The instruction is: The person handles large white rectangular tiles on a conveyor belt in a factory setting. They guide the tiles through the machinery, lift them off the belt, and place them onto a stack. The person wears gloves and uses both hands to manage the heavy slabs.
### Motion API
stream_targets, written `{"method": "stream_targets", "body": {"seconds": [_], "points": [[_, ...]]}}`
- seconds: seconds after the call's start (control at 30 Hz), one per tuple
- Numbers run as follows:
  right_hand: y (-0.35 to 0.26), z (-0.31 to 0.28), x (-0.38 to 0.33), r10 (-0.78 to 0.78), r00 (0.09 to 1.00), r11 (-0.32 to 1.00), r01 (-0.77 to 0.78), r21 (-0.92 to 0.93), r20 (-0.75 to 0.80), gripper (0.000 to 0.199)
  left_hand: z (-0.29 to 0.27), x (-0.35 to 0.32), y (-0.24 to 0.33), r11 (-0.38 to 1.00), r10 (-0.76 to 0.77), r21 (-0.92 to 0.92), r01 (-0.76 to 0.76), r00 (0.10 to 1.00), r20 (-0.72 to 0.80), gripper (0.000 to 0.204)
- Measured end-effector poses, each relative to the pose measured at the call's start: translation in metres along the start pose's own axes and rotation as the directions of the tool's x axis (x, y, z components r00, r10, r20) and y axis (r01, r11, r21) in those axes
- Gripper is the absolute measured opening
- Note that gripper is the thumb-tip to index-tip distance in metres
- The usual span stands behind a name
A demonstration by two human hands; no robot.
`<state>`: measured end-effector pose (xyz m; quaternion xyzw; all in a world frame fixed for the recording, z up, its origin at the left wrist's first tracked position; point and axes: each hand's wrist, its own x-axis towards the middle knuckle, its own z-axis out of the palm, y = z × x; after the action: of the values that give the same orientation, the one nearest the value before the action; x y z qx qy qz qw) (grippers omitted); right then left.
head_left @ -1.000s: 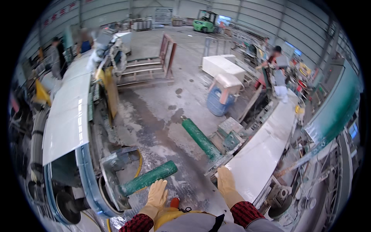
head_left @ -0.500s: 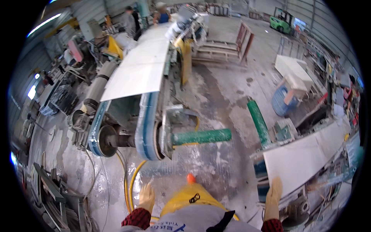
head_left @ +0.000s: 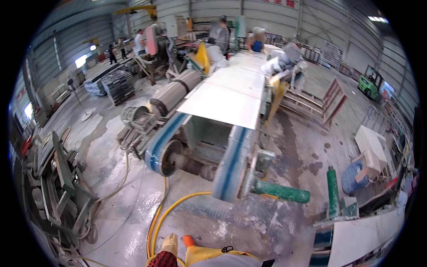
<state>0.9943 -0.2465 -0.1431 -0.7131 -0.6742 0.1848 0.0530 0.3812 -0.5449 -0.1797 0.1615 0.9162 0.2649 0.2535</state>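
Observation:
My left hand (head_left: 170, 243), in a pale yellow glove with a red checked cuff, hangs at the lower edge and holds nothing. It is just above a yellow hose (head_left: 174, 207) that curves over the wet concrete floor. My right hand is out of view. Ahead stands a belt conveyor (head_left: 231, 164) with blue-striped belts, carrying a white stone slab (head_left: 224, 104). A green roller (head_left: 281, 192) sticks out from the conveyor's near end. My yellow apron (head_left: 209, 255) and an orange boot tip (head_left: 188, 240) show at the bottom.
A second green roller (head_left: 332, 186) and a white slab (head_left: 362, 236) lie at the lower right. Metal frames and scrap (head_left: 62, 178) pile up on the left. A blue barrel (head_left: 353, 177) stands to the right. People work at the conveyor's far end (head_left: 221, 33). A green forklift (head_left: 369, 83) is far right.
My view has swung to the left, bringing the belt conveyor to the centre. The slab table slid to the lower right. My right hand dropped out of view; my left stays low.

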Motion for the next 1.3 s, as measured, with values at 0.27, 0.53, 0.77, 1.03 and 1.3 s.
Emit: {"method": "stream_targets", "body": {"seconds": [0.27,0.53,0.77,1.03,1.3], "points": [[-0.186,0.065,0.068,-0.265,0.943,0.961,0.275,-0.023,0.202,0.04,-0.069,0.104,-0.048,0.996,0.064,0.057,-0.071,0.992,0.106,0.037],[-0.411,0.075,0.084,-0.655,0.756,0.755,0.654,-0.04,0.004,0.041,-0.127,0.118,-0.164,0.995,0.049,-0.077,-0.066,0.976,-0.213,0.037],[-0.506,0.068,0.155,-0.791,0.535,0.597,0.782,-0.18,-0.299,0.044,-0.129,0.086,-0.192,0.979,-0.126,0.161,0.127,0.992,-0.019,0.047],[-0.648,0.08,0.24,-0.743,0.593,0.657,0.734,-0.17,-0.312,0.05,-0.121,0.106,-0.162,0.867,-0.488,-0.117,0.484,0.873,-0.009,0.047],[-0.702,0.101,0.306,-0.669,0.642,0.739,0.627,-0.245,-0.375,0.056,-0.195,0.188,-0.063,0.874,-0.456,-0.34,0.347,0.826,-0.331,0.05]]}}
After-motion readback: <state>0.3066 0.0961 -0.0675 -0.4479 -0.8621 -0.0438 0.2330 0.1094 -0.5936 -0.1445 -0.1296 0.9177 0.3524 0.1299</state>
